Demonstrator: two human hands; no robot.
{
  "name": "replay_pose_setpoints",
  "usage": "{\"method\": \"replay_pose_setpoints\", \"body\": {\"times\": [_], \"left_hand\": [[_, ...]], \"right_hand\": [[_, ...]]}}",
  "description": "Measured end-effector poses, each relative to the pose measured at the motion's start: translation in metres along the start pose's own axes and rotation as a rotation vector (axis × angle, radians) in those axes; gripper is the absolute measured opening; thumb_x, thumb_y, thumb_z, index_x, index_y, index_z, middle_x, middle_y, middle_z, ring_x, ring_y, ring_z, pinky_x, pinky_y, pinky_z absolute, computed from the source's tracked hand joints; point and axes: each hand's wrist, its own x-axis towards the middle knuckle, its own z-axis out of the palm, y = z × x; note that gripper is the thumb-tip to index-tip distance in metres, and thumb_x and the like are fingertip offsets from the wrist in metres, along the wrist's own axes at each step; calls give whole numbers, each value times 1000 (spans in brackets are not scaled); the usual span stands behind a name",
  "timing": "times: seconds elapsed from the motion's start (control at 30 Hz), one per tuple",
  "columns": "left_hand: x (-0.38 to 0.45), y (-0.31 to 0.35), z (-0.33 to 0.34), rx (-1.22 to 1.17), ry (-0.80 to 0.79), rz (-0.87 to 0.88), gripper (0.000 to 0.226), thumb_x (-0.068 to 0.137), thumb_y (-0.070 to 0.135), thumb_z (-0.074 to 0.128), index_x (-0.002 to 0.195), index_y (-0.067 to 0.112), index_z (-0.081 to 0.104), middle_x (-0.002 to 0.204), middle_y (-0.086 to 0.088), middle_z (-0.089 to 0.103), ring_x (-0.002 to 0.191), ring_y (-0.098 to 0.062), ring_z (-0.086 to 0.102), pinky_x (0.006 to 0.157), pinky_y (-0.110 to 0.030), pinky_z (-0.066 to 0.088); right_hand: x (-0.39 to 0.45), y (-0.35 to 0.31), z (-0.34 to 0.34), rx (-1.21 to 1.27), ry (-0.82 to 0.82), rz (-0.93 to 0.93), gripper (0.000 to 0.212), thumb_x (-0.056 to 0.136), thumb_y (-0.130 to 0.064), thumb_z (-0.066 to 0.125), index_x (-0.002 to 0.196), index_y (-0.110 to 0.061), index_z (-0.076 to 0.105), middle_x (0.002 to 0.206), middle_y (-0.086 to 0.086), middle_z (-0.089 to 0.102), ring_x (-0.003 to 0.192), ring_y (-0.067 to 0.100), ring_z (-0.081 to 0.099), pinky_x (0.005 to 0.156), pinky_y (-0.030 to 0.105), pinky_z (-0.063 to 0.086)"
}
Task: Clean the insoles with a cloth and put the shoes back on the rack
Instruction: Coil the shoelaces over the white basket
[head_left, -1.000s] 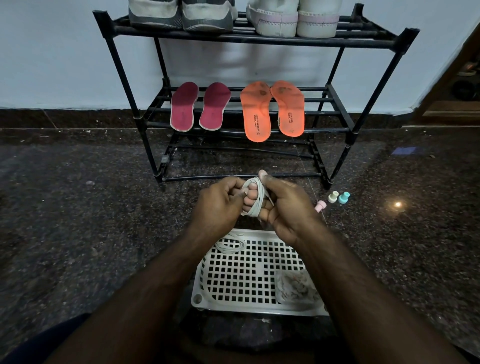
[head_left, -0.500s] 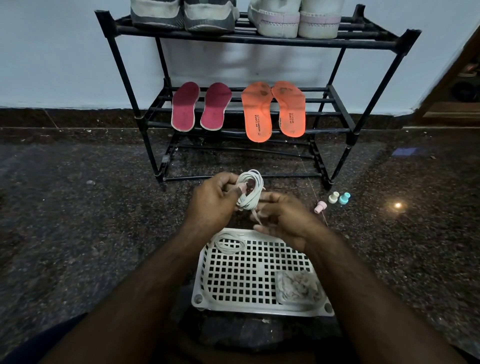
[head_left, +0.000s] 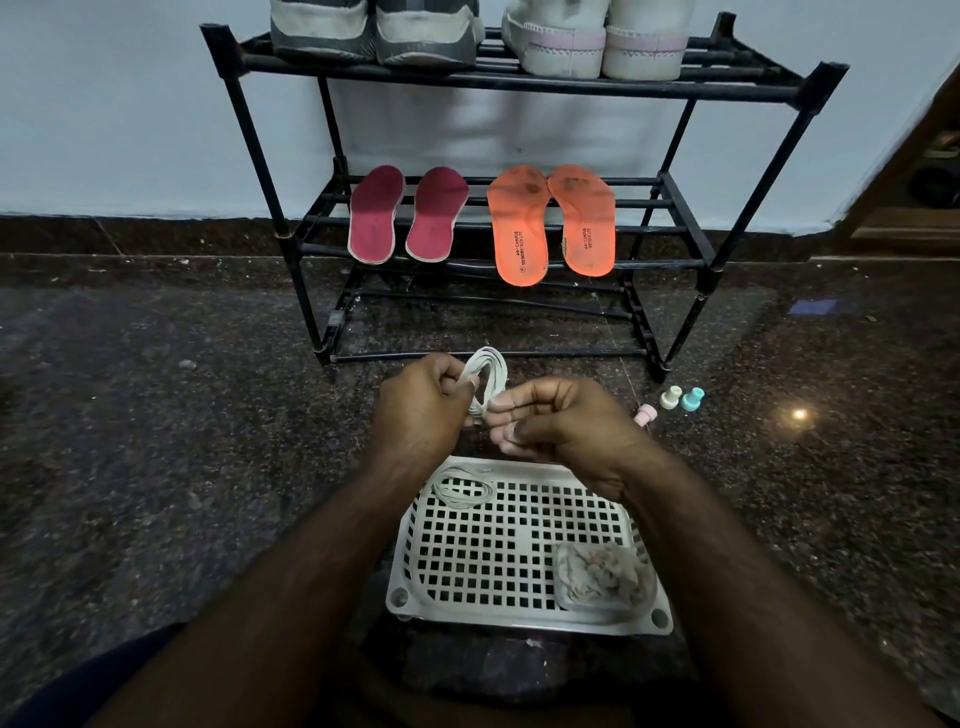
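Item 1, coiled white shoelace (head_left: 485, 382): a second ago I had it looped round my right fingers; it is now slipped off them and held as a loose coil just above the far edge of the tray

Item 2, left hand (head_left: 418, 410): fingers curled, gripping the near side of the coil

Item 3, right hand (head_left: 558, 421): fingers bent, tips pinching the lace's loose end just beside the coil

Item 4, white slotted tray (head_left: 524, 618): on the floor nearest me; a second coiled lace (head_left: 462, 488) lies in its far left corner, a crumpled cloth (head_left: 602, 577) in its near right corner

Item 5, black rack (head_left: 769, 171): far side; two pairs of shoes (head_left: 374, 31) on the top shelf, red insoles (head_left: 408, 213) and orange insoles (head_left: 550, 221) on the middle shelf

Item 6, three small pegs (head_left: 672, 402): on the floor right of my hands

Note: I judge the winding about finished, so this lace joins the other in the tray; the cloth lies untouched
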Motion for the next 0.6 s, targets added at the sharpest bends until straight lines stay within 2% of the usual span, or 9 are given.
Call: {"method": "replay_pose_setpoints", "body": {"times": [0.1,0.23,0.37,0.43,0.5,0.57,0.6], "left_hand": [[-1,2,0,-10,-38,-9,10,97,23,66,88,24,70,70,6,73,60,-5,71,56,-27,56],[-3,7,-3,-53,-78,-27,9,97,22,66,89,21,70,72,6,74,59,-2,70,39,-11,39],[-5,9,-3,-85,-121,-51,10,97,23,66,89,20,70,75,4,75,63,-6,73,39,-10,38],[-5,10,-3,-114,-128,-62,9,97,22,67,90,18,70,77,2,76,64,-7,73,39,-9,38],[-5,11,-4,-137,-137,-67,8,97,21,67,91,17,71,77,2,76,64,-7,73,39,-10,40],[-4,11,-4,-155,-173,-51,6,96,21,68,91,19,71,77,3,77,65,-11,74,47,-18,51],[-4,11,-4,-167,-206,-36,5,96,21,68,92,19,71,78,3,77,67,-14,75,56,-26,58]], "right_hand": [[1,3,3,-17,66,-81,29,78,24,62,96,3,69,96,22,73,80,23,72,70,28,61],[6,1,-6,-43,251,-248,22,78,16,69,90,-2,68,78,11,69,63,14,64,56,21,53],[9,6,-10,-84,261,-269,34,77,12,73,104,-8,68,95,9,68,79,13,65,67,20,55],[12,11,-11,-75,256,-250,35,82,11,68,109,-12,67,103,8,70,83,13,66,68,22,55],[15,15,-14,-75,250,-214,42,86,15,58,115,-14,64,115,10,69,96,17,68,71,24,53],[16,18,-15,-70,203,-176,55,85,21,52,128,-13,57,124,8,66,111,18,64,76,24,53],[17,20,-15,-55,179,-173,61,84,21,51,134,-13,53,128,5,64,116,18,62,78,26,53]]}}
